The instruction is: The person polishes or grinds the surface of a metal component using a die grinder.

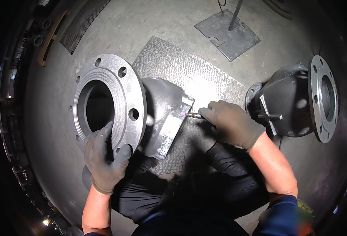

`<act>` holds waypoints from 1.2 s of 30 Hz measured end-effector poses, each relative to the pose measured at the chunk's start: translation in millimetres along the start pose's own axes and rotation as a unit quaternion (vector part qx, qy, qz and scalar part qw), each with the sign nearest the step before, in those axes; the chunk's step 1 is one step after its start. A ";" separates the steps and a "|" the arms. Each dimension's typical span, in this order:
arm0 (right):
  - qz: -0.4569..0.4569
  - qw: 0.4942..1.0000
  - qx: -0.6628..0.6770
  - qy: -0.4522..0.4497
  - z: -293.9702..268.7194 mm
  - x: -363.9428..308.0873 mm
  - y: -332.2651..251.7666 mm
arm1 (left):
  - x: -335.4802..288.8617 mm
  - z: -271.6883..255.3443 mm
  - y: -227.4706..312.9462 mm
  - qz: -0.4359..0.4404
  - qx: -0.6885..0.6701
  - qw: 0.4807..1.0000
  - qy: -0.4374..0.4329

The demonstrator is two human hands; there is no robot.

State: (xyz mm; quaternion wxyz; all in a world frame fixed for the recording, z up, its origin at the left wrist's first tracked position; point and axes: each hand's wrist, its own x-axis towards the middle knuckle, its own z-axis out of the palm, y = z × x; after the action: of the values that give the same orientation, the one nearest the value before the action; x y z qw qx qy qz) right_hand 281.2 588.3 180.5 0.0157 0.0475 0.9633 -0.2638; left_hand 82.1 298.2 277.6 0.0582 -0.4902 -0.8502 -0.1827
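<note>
A large grey flanged metal casting [161, 98], like a valve body, lies with its wide bolt-holed flange facing left. My left hand [106, 161], in a grey work glove, grips the flange's lower rim, with fingers by the bore and the thumb near a bolt hole. In my gloved right hand [236, 124] is a slim pen-shaped grinder [195, 115]. Its small pinkish tip meets the edge of a bare, shiny flat face on the casting's right side. The grinder's rear part is hidden by my fingers.
A second flanged casting [287, 102] stands on the right. Beneath the work lies a patterned metal plate [157, 55] on the grey floor. Farther off, a flat steel base with a post [224, 37] stands, and mesh [81, 27] lies at the far left. My legs are close below.
</note>
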 end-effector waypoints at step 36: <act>0.161 0.986 0.032 -0.014 9.7 11.3 19.7 | -0.2 -1.2 0.3 0.009 0.000 1.000 0.003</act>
State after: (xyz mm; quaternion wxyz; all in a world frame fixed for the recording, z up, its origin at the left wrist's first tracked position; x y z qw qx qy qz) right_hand 271.9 601.2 161.6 0.0698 0.1984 0.9339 -0.2892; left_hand 82.4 297.7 278.7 0.0620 -0.4977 -0.8454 -0.1835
